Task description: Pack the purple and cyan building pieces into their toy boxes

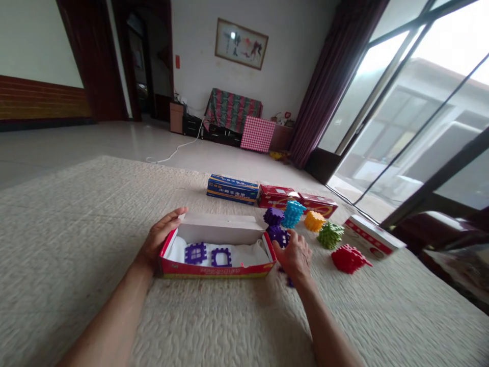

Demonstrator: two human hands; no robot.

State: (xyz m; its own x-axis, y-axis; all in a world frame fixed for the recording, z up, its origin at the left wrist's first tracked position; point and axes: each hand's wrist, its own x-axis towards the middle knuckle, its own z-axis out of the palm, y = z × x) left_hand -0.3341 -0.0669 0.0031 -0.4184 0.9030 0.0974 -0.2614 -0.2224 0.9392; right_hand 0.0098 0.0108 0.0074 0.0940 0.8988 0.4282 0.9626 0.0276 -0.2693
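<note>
A long red cardboard box stands in front of me with its lid flap raised at the back. White lining and two purple notched plastic pieces, a window-shaped one and a frame-shaped one, are inside it. My left hand grips the box's left end, its fingers reaching to the flap corner. My right hand is beside the right end, thumb and fingers apart, nearest to a purple notched cluster. Part of that cluster is hidden by the hand, and small purple pieces show below it.
Stacked notched pieces in purple, blue, orange, green and red sit to the right. Behind are a blue box and red boxes; a white-and-red box lies far right. Everything rests on a quilted cream cover.
</note>
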